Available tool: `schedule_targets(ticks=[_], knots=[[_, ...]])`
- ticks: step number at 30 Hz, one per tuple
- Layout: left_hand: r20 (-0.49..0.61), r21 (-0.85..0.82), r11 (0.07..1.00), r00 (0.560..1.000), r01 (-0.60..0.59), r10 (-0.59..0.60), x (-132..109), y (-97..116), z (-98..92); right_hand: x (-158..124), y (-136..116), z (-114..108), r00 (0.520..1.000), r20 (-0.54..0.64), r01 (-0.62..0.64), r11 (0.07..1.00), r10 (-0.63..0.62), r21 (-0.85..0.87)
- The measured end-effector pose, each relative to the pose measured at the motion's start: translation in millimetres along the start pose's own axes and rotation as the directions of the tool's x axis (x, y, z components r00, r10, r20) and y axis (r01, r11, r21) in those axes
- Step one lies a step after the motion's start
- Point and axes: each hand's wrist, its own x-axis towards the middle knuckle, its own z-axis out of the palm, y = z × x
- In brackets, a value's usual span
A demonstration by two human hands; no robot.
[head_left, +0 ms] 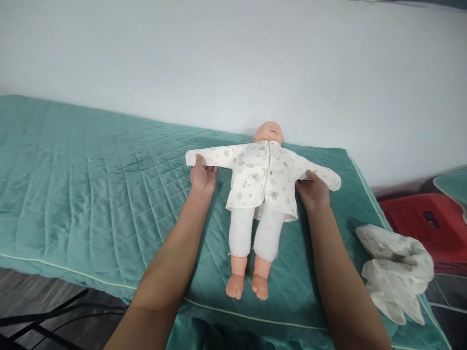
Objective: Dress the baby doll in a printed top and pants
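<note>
- A baby doll [269, 132] lay on its back on a bed [91, 194] with a teal quilted cover. It was toward the bed's right end, with its head at the far edge by the pale wall [233, 63] and its bare feet pointing at the near edge.
- The doll wore a white printed jacket [257, 175], closed down the front. Both sleeves were stretched straight out to the sides and lay flat on the cover.
- The left hand [203, 177] was at the end of the sleeve that reached toward the bed's left end. It grasped the cuff, with the thumb on top of the cloth and the fingers tucked along its lower edge.
- The right hand [312, 190] was on the opposite sleeve, closer to the doll's body. It was closed on the cloth, and the cuff stuck out past it toward the bed's right edge.
- The doll's trunk and white-clad legs lay between the two forearms, which touched neither.
- A crumpled white garment [396, 272] sat near the bed's near right corner, well apart from the right hand.
- Beyond the right edge stood a red plastic object [412, 216].
- Dark cables [54, 316] ran over the floor below the near edge.
</note>
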Motion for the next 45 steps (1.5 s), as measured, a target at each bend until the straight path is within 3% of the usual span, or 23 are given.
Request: schedule_targets(ticks=[5, 12, 18, 25, 28, 30, 32, 34, 36, 38, 40, 41, 43, 45], knots=[[-0.029, 0.085, 0.992, 0.995, -0.092, 0.094, 6.9, 0.5, -6.5, -4.7, 0.9, 1.2, 0.999, 0.028, 0.015, 1.000, -0.015, 0.027], [-0.095, 0.054, 0.980, 0.976, -0.193, 0.197, 12.8, 10.2, -10.2, -6.1, -3.9, 2.2, 0.999, 0.048, -0.017, 0.999, 0.014, 0.046], [-0.186, 0.012, 0.983, 0.965, -0.185, 0.184, 11.7, 19.0, -7.4, -6.8, -23.2, -6.1, 0.999, 0.000, -0.051, 0.995, 0.051, 0.085], [-0.218, 0.056, 0.972, 0.947, -0.227, 0.234, 12.1, 20.9, -8.3, -1.6, -49.0, -29.2, 0.994, -0.082, 0.077, 0.991, -0.068, 0.111], [-0.199, 0.131, 0.959, 0.941, -0.251, 0.273, 15.4, 21.3, -11.7, 5.2, -46.9, -35.2, 0.972, -0.153, 0.174, 0.984, -0.179, -0.048], [-0.193, 0.187, 0.943, 0.931, -0.277, 0.311, 18.7, 24.1, -15.6, 6.9, -42.1, -36.6, 0.911, -0.218, 0.281, 0.914, -0.350, -0.294], [-0.213, 0.224, 0.922, 0.908, -0.315, 0.361, 21.8, 29.3, -20.0, 2.7, -36.5, -34.9, 0.833, -0.194, 0.351, 0.766, -0.518, -0.539], [-0.245, 0.249, 0.897, 0.872, -0.366, 0.424, 22.6, 35.1, -23.3, -8.6, -31.1, -28.8, 0.802, -0.050, 0.386, 0.582, -0.595, -0.716], [-0.247, 0.309, 0.837, 0.812, -0.452, 0.529, 18.6, 38.1, -23.6, -25.6, -26.0, -18.0, 0.798, 0.152, 0.445, 0.400, -0.584, -0.801], [-0.146, 0.399, 0.709, 0.723, -0.581, 0.675, 8.1, 35.4, -20.2, -45.4, -21.2, -3.7, 0.781, 0.343, 0.552, 0.321, -0.522, -0.770], [0.099, 0.449, 0.548, 0.648, -0.706, 0.755, -8.8, 27.0, -14.3, -64.1, -17.4, 11.6, 0.754, 0.515, 0.648, 0.335, -0.407, -0.685], [0.264, 0.443, 0.493, 0.634, -0.749, 0.727, -18.9, 21.7, -11.0, -72.1, -16.1, 18.5, 0.729, 0.597, 0.685, 0.336, -0.336, -0.647], [0.620, 0.412, 0.432, 0.594, -0.802, 0.512, -40.1, 11.3, -4.6, -83.9, -15.1, 28.7, 0.647, 0.737, 0.755, 0.296, -0.195, -0.585], [0.868, 0.343, 0.367, 0.441, -0.864, 0.227, -59.5, 4.6, 0.7, -90.3, -15.6, 33.1, 0.567, 0.819, 0.814, 0.217, -0.089, -0.539]])
